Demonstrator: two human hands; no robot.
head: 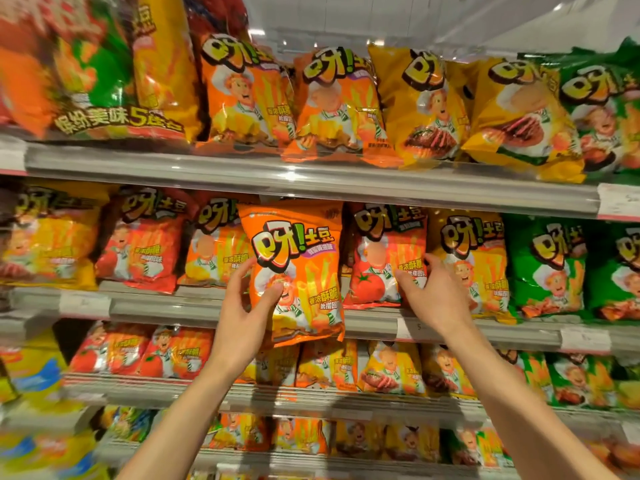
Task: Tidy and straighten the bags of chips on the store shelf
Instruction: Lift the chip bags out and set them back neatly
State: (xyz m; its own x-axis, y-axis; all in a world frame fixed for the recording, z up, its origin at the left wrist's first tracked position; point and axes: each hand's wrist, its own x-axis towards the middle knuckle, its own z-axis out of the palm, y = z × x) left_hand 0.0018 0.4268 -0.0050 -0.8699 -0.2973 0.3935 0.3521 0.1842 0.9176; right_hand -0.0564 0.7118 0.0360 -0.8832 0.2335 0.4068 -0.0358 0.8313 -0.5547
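1. The left hand grasps an orange bag of potato sticks by its lower left side, thumb across the printed front and fingers curled behind the edge.
2. That orange bag is out in front of the second shelf's row, tilted slightly, with its bottom seam hanging down over the grey shelf rail.
3. The right hand grips the lower right side of a red tomato-flavour bag, which stands on the same shelf just to the right of the orange bag; the thumb lies on the front and the fingers wrap round its right edge.
4. The orange bag overlaps the left edge of the red tomato-flavour bag.
5. Just to the right of the gripped red bag stands a yellow-orange bag, touching it, and then green bags beyond that.
6. Left of the held orange bag, the row has another orange bag, a second red bag and a yellow bag at the far left, blurred.
7. The top shelf carries orange, yellow and green bags leaning forward against a clear front lip, with a large multi-pack at the left.
8. White price tags sit on the rails.
9. Lower shelves hold smaller bags of the same brand, too blurred to read.
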